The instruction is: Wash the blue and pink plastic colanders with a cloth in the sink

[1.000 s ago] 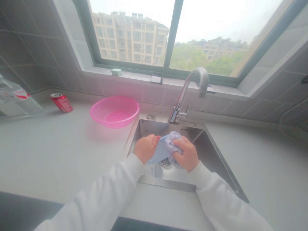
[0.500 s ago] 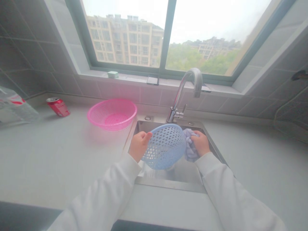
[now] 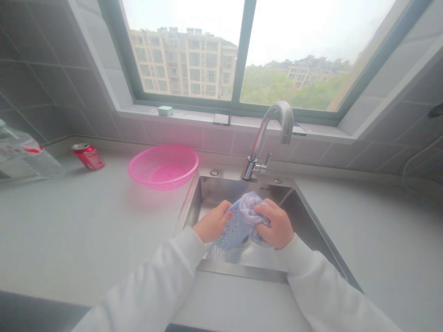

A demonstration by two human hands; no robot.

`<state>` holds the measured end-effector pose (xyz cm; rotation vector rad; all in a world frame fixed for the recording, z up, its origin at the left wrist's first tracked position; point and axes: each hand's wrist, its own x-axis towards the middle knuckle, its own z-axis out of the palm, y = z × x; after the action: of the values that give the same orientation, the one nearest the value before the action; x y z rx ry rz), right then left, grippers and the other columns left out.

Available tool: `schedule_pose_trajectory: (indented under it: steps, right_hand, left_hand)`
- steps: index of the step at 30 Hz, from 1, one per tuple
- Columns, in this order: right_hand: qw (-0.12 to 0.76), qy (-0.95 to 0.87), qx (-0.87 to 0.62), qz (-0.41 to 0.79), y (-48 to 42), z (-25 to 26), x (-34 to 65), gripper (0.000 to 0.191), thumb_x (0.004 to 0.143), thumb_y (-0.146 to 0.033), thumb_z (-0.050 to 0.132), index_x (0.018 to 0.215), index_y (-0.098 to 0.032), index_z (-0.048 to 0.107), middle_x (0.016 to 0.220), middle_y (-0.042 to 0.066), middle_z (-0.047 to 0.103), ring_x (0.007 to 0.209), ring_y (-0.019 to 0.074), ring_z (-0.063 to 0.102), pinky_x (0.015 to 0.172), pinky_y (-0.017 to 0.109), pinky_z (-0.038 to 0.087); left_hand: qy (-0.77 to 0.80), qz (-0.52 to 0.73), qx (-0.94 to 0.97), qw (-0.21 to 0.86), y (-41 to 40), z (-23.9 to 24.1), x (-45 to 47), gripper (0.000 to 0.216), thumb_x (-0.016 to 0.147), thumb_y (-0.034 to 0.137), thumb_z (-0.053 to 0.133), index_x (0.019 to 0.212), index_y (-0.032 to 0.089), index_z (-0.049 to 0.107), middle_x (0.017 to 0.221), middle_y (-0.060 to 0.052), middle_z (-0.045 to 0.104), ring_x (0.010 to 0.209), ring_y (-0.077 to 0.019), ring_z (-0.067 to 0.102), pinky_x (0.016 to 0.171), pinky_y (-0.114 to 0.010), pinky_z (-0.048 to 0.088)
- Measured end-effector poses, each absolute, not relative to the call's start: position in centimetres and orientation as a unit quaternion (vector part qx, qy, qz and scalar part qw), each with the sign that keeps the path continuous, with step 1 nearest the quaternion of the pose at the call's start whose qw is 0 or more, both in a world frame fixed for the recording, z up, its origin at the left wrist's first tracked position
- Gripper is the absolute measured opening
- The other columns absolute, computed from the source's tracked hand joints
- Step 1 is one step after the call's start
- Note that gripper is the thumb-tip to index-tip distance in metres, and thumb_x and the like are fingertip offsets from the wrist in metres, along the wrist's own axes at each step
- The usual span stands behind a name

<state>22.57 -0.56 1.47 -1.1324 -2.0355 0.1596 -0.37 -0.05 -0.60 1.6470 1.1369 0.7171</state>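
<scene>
Over the steel sink, my left hand grips the rim of a pale blue perforated basket, which is tilted on edge. My right hand is closed on a bunched light purple cloth and presses it against the basket's upper side. Both hands sit just below and in front of the curved chrome tap.
A pink mesh basket stands on the white counter left of the sink. A red can and a clear plastic bottle are at the far left. A green soap block and a dark phone-like object lie on the window sill.
Half a second ago the blue basket faced me with the cloth off to its right; now it is turned edge-on and lower, and the cloth is back against it.
</scene>
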Motion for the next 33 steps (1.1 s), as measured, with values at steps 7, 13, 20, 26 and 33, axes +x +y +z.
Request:
schedule_pose_trajectory:
  steps: [7, 13, 20, 26, 33]
  right_hand:
    - [0.387, -0.719, -0.574, 0.064, 2.7, 1.1, 25.1, 0.022, 0.074, -0.028, 0.056, 0.086, -0.022, 0.073, 0.084, 0.005, 0.068, 0.08, 0.0224, 0.064, 0.074, 0.033, 0.051]
    - [0.363, -0.811, -0.455, 0.051, -0.2, 1.3, 22.3, 0.026, 0.068, -0.019, 0.056, 0.087, -0.022, 0.073, 0.083, 0.004, 0.064, 0.069, 0.0173, 0.059, 0.066, 0.028, 0.047]
    - [0.395, -0.742, -0.533, 0.09, 2.0, 1.1, 24.1, 0.021, 0.073, -0.028, 0.056, 0.086, -0.021, 0.072, 0.086, 0.006, 0.067, 0.079, 0.0218, 0.063, 0.074, 0.033, 0.049]
    - [0.399, -0.739, -0.54, 0.043, 1.4, 1.9, 24.2, 0.021, 0.07, -0.025, 0.056, 0.083, -0.021, 0.072, 0.082, 0.006, 0.064, 0.076, 0.0215, 0.061, 0.07, 0.032, 0.047]
    - [0.394, -0.82, -0.409, 0.079, -0.7, 1.7, 21.1, 0.017, 0.072, -0.022, 0.057, 0.082, -0.022, 0.071, 0.079, 0.003, 0.061, 0.064, 0.0156, 0.055, 0.062, 0.027, 0.043]
  left_hand:
    - [0.45, 0.266, 0.7, 0.487, -1.1, 1.0, -0.3, 0.013, 0.096, 0.028, 0.042, 0.105, 0.022, 0.05, 0.081, 0.001, 0.062, 0.073, -0.0165, 0.06, 0.066, -0.028, 0.049]
    - [0.452, 0.288, 0.714, 0.451, -0.8, 0.5, -0.3, 0.013, 0.094, 0.029, 0.045, 0.101, 0.022, 0.052, 0.073, 0.001, 0.06, 0.067, -0.017, 0.06, 0.061, -0.027, 0.047]
    - [0.442, 0.307, 0.695, 0.477, -0.9, 0.4, -0.4, 0.015, 0.093, 0.036, 0.049, 0.099, 0.023, 0.054, 0.069, 0.003, 0.061, 0.058, -0.0165, 0.062, 0.056, -0.027, 0.049]
    - [0.448, 0.314, 0.683, 0.484, -1.3, 0.3, -0.1, 0.015, 0.092, 0.035, 0.048, 0.098, 0.023, 0.055, 0.065, 0.004, 0.062, 0.055, -0.0162, 0.064, 0.054, -0.027, 0.049]
    - [0.457, 0.328, 0.68, 0.47, -0.8, 0.4, -0.7, 0.016, 0.088, 0.035, 0.054, 0.096, 0.022, 0.057, 0.068, 0.003, 0.064, 0.057, -0.0153, 0.063, 0.053, -0.025, 0.049]
